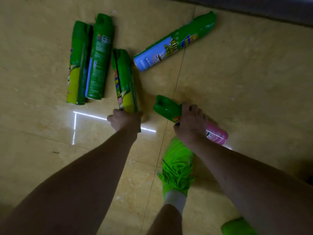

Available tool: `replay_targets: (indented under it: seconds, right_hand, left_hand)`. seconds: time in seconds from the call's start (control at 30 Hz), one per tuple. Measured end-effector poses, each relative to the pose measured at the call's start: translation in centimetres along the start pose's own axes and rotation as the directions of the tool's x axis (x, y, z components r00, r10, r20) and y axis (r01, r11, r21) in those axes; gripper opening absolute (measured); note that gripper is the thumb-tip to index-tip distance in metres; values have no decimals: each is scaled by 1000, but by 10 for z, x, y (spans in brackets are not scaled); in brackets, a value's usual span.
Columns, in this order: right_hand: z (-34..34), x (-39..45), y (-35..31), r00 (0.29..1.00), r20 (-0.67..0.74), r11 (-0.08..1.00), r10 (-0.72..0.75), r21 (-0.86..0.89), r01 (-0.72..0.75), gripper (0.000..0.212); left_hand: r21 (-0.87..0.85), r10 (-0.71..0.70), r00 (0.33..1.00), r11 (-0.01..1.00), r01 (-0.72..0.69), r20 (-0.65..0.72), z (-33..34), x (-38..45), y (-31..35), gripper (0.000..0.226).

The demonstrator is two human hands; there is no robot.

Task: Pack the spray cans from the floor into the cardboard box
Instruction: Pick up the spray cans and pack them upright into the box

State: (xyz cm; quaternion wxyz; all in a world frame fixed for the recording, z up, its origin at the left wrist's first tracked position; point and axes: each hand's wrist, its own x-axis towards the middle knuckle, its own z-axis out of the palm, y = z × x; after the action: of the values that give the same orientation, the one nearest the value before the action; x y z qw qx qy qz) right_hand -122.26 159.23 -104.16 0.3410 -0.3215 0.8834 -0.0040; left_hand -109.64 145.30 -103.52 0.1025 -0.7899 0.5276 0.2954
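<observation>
1. The tiled floor (237, 85) fills the view. No cardboard box is visible, so how many cans are already packed cannot be told.
2. A green shoe (177, 168) stands on the tiles just below the right hand; the toe of a second shoe (237, 226) shows at the bottom edge.
3. The blue-bottomed can (174, 43) lies slanted at upper right, well apart from both hands and untouched.
4. Two cans lie side by side and touching at upper left: the outer yellow-bottomed can (76, 65) and the all-green can (100, 58). Neither is in hand.
5. The middle can (124, 78) lies just right of that pair. The left hand (125, 122) is wrapped around its lower end, fingers closed on it.
6. The pink-bottomed can (171, 109) lies at centre right. The right hand (190, 123) is clamped over its middle, fingers curled round the body.
7. Judgement: both hands appear to be at the pick-up stage. Five cans are on or near the floor: two gripped, three waiting. Most of the visible work seems to remain.
</observation>
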Motion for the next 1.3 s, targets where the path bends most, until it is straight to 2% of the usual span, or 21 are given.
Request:
replay_targets:
  seconds: [0.13,0.27,0.4,0.53,0.67,0.8,0.93,1.1,1.2,1.3]
  right_hand:
    - [-23,-21,24,997,-26,983,68,170,-63,62]
    - [-48,-46,59,984,-68,926,167,353,-133,66]
    - [-74,-78,106,948,-133,819,289,547,-173,65]
    - [-107,-121,171,871,-157,650,466,729,-217,60]
    - [-145,-172,247,751,-171,477,638,853,-211,62]
    - [-185,-226,316,637,-176,350,750,924,-157,60]
    - [-228,-283,377,466,-171,216,868,975,-46,55]
    - [-265,-364,461,254,-153,140,955,988,72,48]
    - [-278,-418,511,131,-126,104,983,981,164,49]
    - [-285,-465,561,-10,-81,82,997,971,223,53]
  left_hand:
    - [-156,45,999,987,-41,20,-5,-56,-6,67]
    - [-125,243,968,964,-233,70,-8,-108,7,69]
    - [-114,458,864,889,-444,210,5,-166,32,77]
    - [-154,554,761,830,-536,338,33,-248,66,63]
    - [-210,613,632,776,-595,473,63,-347,102,65]
    - [-243,692,480,674,-698,539,88,-445,129,63]
    - [-271,747,337,561,-782,574,113,-544,147,63]
    - [-342,748,142,453,-823,649,152,-665,148,69]
    - [-410,740,18,392,-823,672,177,-737,139,76]
    - [-468,721,-115,312,-827,683,202,-811,128,74]
